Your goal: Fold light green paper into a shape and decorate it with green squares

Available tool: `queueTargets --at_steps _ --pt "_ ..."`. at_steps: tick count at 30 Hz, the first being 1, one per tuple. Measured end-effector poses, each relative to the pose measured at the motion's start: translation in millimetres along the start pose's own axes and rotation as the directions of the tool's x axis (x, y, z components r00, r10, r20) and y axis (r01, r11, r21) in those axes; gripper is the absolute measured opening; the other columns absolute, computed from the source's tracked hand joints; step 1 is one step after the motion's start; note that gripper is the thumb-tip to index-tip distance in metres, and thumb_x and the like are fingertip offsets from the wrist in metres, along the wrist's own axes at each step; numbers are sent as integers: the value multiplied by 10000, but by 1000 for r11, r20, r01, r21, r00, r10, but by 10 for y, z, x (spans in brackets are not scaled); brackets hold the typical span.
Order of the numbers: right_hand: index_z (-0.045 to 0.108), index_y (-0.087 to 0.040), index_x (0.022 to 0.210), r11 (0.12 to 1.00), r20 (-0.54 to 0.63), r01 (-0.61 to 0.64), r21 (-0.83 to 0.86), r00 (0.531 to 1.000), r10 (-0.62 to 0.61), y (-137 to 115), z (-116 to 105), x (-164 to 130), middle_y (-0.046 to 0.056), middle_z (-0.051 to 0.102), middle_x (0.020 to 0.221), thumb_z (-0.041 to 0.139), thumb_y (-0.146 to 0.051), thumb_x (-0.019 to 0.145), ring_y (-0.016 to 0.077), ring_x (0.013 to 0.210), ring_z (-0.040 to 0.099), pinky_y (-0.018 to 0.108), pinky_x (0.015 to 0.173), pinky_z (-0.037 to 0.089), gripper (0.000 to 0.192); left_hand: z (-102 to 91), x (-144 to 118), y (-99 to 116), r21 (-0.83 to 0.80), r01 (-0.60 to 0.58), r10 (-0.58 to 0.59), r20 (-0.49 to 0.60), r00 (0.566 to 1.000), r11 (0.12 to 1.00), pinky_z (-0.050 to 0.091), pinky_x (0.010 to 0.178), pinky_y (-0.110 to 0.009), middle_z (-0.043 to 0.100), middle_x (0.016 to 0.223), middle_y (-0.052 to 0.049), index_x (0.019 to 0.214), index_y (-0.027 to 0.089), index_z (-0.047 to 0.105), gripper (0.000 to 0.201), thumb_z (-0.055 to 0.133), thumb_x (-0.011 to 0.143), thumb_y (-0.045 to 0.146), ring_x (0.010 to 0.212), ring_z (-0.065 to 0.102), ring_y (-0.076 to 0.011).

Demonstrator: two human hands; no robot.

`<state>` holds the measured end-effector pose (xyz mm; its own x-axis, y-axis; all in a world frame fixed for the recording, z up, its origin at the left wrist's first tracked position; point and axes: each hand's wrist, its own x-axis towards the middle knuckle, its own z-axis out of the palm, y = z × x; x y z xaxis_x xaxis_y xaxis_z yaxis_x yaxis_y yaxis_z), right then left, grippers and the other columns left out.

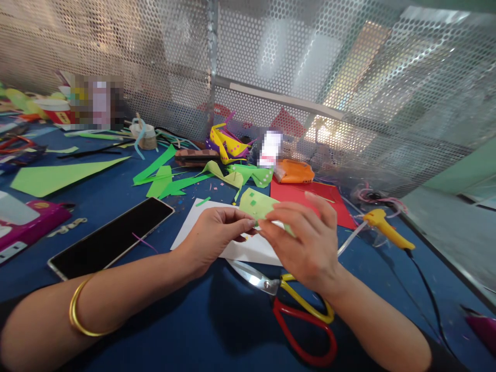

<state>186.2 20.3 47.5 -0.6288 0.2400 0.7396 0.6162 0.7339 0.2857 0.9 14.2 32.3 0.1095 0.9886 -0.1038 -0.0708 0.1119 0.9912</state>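
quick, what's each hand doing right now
Left hand: closed, pinching the edge of the light green paper piece.
Right hand: fingers curled on the same paper piece, holding it.

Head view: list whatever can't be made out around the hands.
- Green paper: its near edge is hidden by the fingers of the left hand and right hand.
- Scissors: the blade tip lies under the right hand.
- Two items by the mesh wall: blurred out.
- Pink case: cut off by the left edge.
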Motion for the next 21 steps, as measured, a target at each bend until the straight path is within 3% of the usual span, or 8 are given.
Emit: queueTargets --at_steps 3,6,9,15,21 --pt "665 -240 916 928 92 -294 228 956 280 32 11 30 24 704 971 664 -232 880 194 989 651 449 1007 393 37 -4 -1 -10 104 -72 74 -18 997 992 453 635 -226 733 722 -15 747 168 739 141 709 749 306 679 609 -126" --pt "664 -236 868 815 204 -455 358 890 408 37 40 18 40 680 1017 697 -249 850 205 1025 626 423 929 458 39 -6 -14 -18 190 -147 149 3 989 971 443 634 -229 729 727 -10 754 169 737 152 690 771 313 678 602 -124" --pt "662 -235 837 794 232 -494 355 869 437 18 68 -12 57 665 1084 713 -252 829 240 1107 589 457 941 455 54 3 -30 -21 214 -180 181 17 983 960 436 628 -228 724 728 -6 756 168 735 161 682 782 318 675 596 -122" --pt "657 -235 811 833 199 -469 295 882 427 -11 91 -40 75 617 1242 693 -245 829 289 1304 453 530 1042 380 42 19 -39 -26 220 -196 198 17 980 956 426 611 -229 714 720 0 771 167 738 147 691 778 306 654 574 -116" --pt "659 -233 808 808 240 -503 308 863 446 -25 106 -53 75 593 1302 677 -245 833 277 1325 437 533 1064 365 33 15 -43 -36 244 -213 212 29 977 946 436 621 -245 715 733 -12 783 168 744 148 683 782 303 679 587 -138"
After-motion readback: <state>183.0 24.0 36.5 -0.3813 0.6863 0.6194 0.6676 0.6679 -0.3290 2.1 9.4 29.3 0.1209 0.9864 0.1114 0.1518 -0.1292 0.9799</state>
